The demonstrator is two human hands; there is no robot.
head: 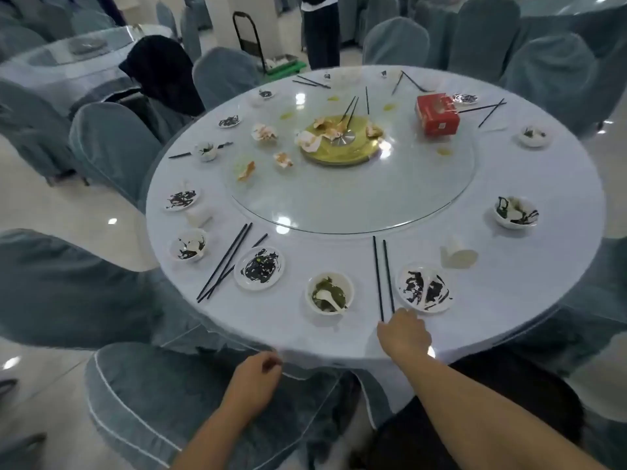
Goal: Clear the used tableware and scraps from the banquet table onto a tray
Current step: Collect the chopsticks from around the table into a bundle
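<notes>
Near edge of the round desk (pixel 305 334), white cloth. Left hand (pixel 258 371) sits just below the rim, fingers curled in with the thumb against them; cannot tell whether they hold the cloth edge. Right hand (pixel 403 334) reaches over the near edge, back of the hand up. Its fingers meet the near ends of a pair of black chopsticks (pixel 383 276), but they are hidden, so cannot tell if they pinch.

Just right of that pair is a white plate (pixel 425 288) with dark smears and a spoon on it. Left of the pair is a white bowl (pixel 330 293) with green scraps and a white spoon. Further left along the edge is a second smeared plate (pixel 259 268), with loose chopsticks (pixel 225 261) lying beside it, then a small bowl (pixel 190 245).

A crumpled napkin (pixel 458 256) lies towards the right edge, with another soiled bowl (pixel 515 212) beyond it.

A glass turntable (pixel 349 198) fills the centre. On it stands a yellow dish (pixel 336 154) with crumpled tissues and two chopsticks leaning in. A red box (pixel 437 113) stands at the turntable's far right rim. More small dishes and chopsticks ring the far edge.

Grey-blue covered chairs (pixel 115 140) surround the desk. A person (pixel 320 28) stands beyond the far edge, beside a trolley (pixel 281 64).
</notes>
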